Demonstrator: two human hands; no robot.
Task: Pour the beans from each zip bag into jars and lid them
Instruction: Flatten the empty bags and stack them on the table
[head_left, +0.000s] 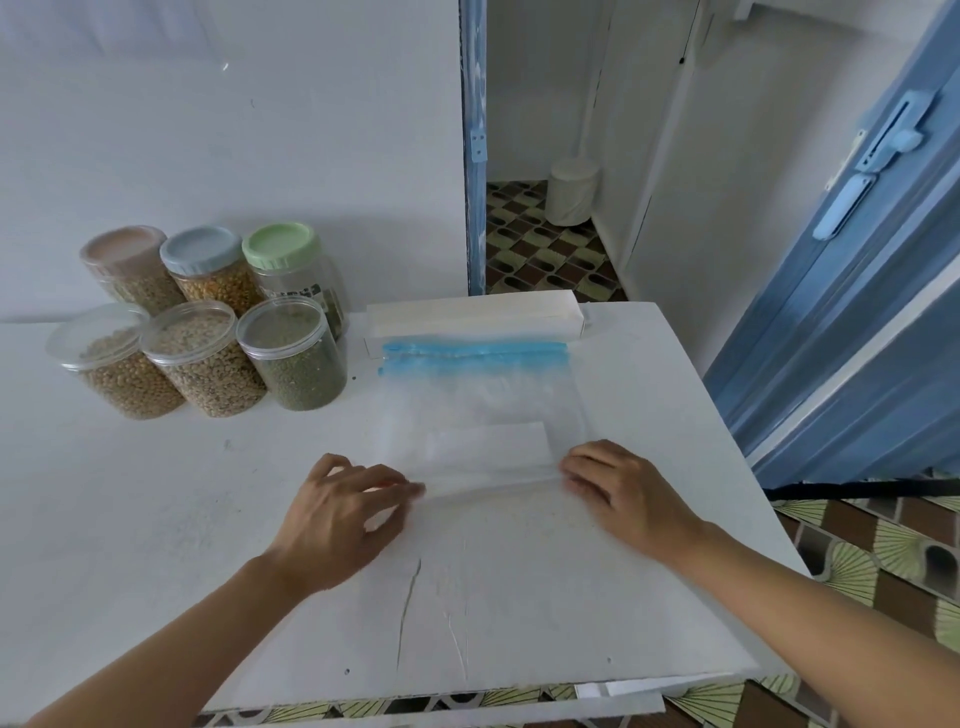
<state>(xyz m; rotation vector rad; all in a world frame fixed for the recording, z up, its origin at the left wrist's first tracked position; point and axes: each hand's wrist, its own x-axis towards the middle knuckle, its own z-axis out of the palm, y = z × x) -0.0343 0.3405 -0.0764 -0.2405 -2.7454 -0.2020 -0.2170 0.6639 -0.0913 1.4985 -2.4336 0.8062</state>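
Head view: a person's left hand (348, 512) and right hand (626, 493) pinch the near corners of an empty, clear zip bag (483, 405), fingers curled over its folded edge. The bag lies flat on the white table (156, 493), blue seal on the side away from the hands. A long white box (472, 314) sits just beyond it. Six lidded jars (208, 358) of beans cluster beyond the left hand, further left.
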